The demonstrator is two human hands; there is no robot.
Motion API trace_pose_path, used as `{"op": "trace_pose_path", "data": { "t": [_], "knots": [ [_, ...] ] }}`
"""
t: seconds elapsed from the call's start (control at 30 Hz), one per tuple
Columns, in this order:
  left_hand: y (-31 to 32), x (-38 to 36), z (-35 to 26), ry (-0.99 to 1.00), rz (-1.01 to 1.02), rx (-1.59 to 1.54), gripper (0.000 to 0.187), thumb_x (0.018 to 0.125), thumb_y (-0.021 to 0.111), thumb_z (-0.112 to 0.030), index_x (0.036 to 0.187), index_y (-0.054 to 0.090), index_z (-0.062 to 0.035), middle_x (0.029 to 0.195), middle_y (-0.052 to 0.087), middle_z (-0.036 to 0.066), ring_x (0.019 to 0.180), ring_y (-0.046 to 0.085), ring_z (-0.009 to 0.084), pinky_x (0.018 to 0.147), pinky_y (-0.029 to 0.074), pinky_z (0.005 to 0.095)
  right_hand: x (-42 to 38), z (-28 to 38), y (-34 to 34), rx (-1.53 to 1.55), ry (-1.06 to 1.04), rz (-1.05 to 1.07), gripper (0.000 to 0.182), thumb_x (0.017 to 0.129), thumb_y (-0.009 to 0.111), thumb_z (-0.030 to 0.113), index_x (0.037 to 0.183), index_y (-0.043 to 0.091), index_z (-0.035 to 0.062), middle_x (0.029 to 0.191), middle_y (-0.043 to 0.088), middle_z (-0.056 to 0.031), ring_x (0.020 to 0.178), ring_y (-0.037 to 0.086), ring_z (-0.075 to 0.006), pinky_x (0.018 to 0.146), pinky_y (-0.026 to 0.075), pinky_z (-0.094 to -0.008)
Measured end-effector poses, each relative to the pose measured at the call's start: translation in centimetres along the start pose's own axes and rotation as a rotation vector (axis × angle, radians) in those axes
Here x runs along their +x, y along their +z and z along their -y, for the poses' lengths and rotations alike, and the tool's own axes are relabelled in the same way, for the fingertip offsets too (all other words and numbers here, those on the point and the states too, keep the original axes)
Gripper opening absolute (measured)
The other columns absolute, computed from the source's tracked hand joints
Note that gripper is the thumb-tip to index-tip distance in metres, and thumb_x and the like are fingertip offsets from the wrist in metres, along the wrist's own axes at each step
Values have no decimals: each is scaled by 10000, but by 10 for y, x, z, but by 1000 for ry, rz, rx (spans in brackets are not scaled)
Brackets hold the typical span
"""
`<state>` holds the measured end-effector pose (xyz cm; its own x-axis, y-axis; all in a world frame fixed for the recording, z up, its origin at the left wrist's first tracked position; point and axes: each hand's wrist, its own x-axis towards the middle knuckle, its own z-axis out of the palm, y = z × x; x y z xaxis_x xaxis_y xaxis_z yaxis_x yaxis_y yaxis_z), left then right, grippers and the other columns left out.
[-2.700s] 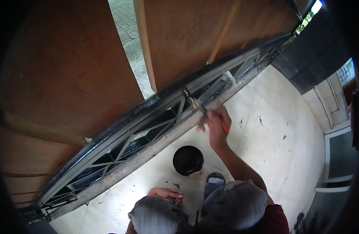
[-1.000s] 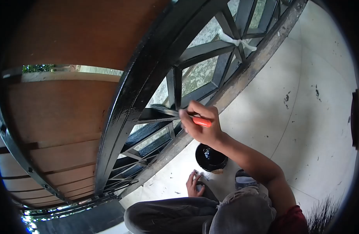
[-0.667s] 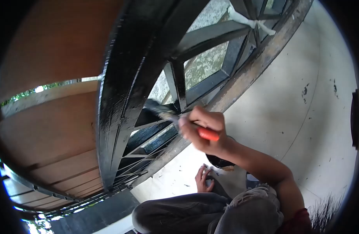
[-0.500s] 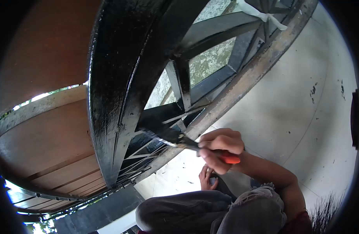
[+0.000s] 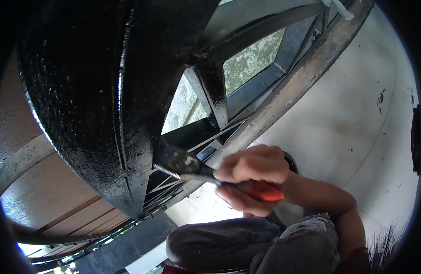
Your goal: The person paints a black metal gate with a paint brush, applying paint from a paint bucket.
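Note:
My right hand [image 5: 256, 176] is closed around a flat paintbrush [image 5: 192, 166] with a red-orange handle end. The brush's dark, paint-coated head points left, against or very near the lower edge of a glossy black curved panel [image 5: 82, 86]. Beside the brush runs an openwork black frame [image 5: 210, 96] with angled bars. Under my right hand shows a small patch of skin, apparently my left hand [image 5: 249, 214]; its fingers are hidden.
A worn, curved rail [image 5: 293, 91] borders the frame. Beyond it lies a pale floor [image 5: 357, 123] with dark specks. Brown panels [image 5: 69, 196] stand at the lower left. My bent knees in grey trousers [image 5: 219, 242] are below. A white strip [image 5: 342, 9] hangs at the top right.
The view has shifted closer to the black panel, which looks larger. My right hand and the brush appear nearer. My left hand, seen before near my knees, is now almost wholly covered.

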<state>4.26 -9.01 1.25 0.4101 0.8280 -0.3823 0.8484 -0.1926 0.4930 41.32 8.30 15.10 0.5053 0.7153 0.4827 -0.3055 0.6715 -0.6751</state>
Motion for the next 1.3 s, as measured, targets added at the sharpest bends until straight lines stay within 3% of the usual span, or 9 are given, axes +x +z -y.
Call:
{"op": "trace_pose_path", "data": {
  "t": [0.03,0.1,0.37,0.57,0.67,0.83,0.97,1.17,1.3],
  "knots": [
    [0,0,1,3,-5,-8,624,726,682,-192,1343,604,-140,1561,377,171,1428,324,403,1144,258,509,-12,-2,-9,62,42,37,89,779,716,27,824,650,-13,720,687,-167,525,667,-200,491,543,-286],
    [0,1,0,16,-12,-21,624,725,681,-191,1341,604,-139,1550,383,173,1419,328,403,1140,261,510,-21,-5,-22,106,-10,-121,90,771,712,27,814,645,-16,709,683,-180,517,669,-206,467,531,-288],
    [0,3,-3,33,-34,-15,622,720,677,-185,1335,604,-135,1507,406,180,1382,347,405,1123,272,514,-22,10,-11,-181,-69,-112,128,748,715,25,710,594,8,613,653,-120,472,647,-194,466,526,-294],
    [0,5,-8,24,-40,15,620,717,674,-181,1331,604,-132,1474,423,186,1354,361,407,1111,280,517,-3,14,7,-355,-25,-145,155,807,707,-9,743,566,-3,599,571,-45,439,548,-112,414,382,-293],
    [-1,5,-7,45,-49,0,619,715,672,-179,1329,604,-130,1458,431,189,1340,368,408,1105,285,518,-10,25,-6,-285,229,-199,247,869,672,2,693,499,19,571,533,-46,425,512,-77,409,368,-283],
    [-7,0,-14,35,-36,4,615,714,668,-171,1324,605,-127,1464,428,190,1344,366,405,1106,283,519,2,29,10,-285,-20,-102,191,886,668,44,804,497,59,655,621,-37,501,633,-144,408,435,-303],
    [-7,13,-24,42,-52,-18,610,714,663,-162,1320,606,-125,1489,413,189,1364,355,401,1115,276,519,-15,17,-2,-376,173,-132,165,872,649,-4,828,501,54,657,627,-68,540,659,-133,451,489,-288],
    [3,2,-6,-1,-60,14,618,736,665,-188,1344,584,-111,1515,401,178,1386,348,399,1140,262,521,-13,24,35,-240,-120,-185,161,907,655,44,775,562,40,604,613,-30,469,575,-72,404,375,-274],
    [-8,11,-17,128,-48,14,597,744,658,-198,1331,603,-107,1516,405,192,1388,364,391,1141,256,508,-47,6,15,-346,43,-225,203,958,603,38,771,528,10,595,627,-40,525,643,-76,433,445,-231]
  ]
}}
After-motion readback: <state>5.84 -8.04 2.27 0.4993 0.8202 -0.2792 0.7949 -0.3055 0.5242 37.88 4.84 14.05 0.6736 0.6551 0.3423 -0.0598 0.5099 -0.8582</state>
